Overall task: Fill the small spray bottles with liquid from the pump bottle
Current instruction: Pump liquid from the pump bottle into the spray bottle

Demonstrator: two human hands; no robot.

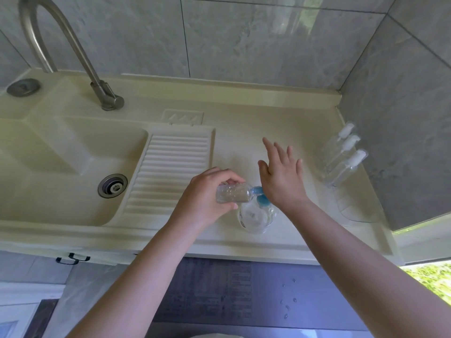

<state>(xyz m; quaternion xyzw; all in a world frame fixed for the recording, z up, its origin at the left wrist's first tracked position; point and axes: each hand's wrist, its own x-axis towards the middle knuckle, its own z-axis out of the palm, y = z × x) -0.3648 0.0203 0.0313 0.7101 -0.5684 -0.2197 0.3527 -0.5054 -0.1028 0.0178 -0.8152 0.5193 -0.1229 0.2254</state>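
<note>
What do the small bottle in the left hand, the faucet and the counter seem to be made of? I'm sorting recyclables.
Small bottle: likely clear plastic, since the hand shows through it.
Faucet: looks like brushed metal, grey with a soft dull sheen.
Counter: cream, smooth, moulded in one piece with the washboard ribs; possibly resin or composite stone, hard to tell.

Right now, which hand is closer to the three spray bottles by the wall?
The right hand. It hovers open over the pump bottle, a short way left of the three spray bottles. The left hand is farther left, holding a small bottle.
</note>
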